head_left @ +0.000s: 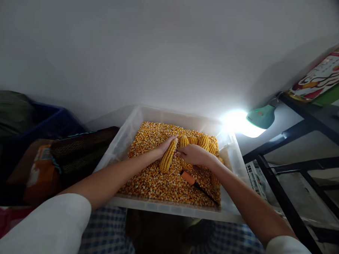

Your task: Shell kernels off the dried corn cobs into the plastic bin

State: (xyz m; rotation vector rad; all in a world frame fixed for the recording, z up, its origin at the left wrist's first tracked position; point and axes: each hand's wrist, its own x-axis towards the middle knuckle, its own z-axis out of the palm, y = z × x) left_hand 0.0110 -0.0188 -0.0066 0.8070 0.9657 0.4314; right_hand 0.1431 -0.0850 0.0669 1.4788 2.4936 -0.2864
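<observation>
Clasping a tilted corn cob (167, 160), the left hand (165, 145) is holding it within the bin (171, 206) of loose kernels (147, 180). Just beside it, the right hand (195, 154) is curling, its grip impossible to tell.

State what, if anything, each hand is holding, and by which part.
The left hand holds a yellow, tapering corn cob by its upper half; whether the right hand, close beside it, grips anything cannot be told.

We see corn kernels (152, 186) in a bin (154, 206) — cobs (204, 142) on top, a tool (187, 177) nearer us, a lamp (261, 116) at right.
</observation>
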